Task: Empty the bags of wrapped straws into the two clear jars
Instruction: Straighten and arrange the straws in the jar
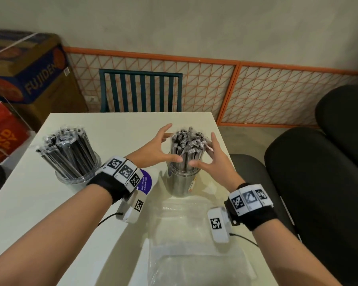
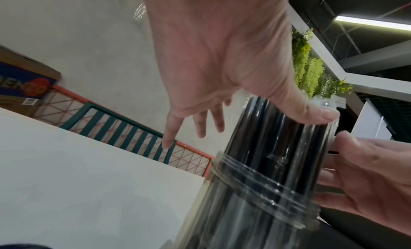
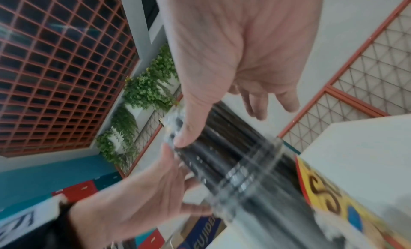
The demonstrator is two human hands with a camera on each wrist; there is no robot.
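With both jars filled, your left hand (image 1: 156, 148) and right hand (image 1: 212, 159), fingers spread, cup the wrapped straws (image 1: 187, 141) above the right jar (image 1: 181, 185); judged: tidying step, next let go gently.

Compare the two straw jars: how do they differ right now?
Straws in the left jar lean and fan out to the left; those in the right jar stand upright in a tight bundle. The left jar stands untouched; the left hand and right hand flank the right jar's straws, thumbs touching them. The right jar bears a yellow label; none shows on the left. Both are clear, on the table, full of black wrapped straws.
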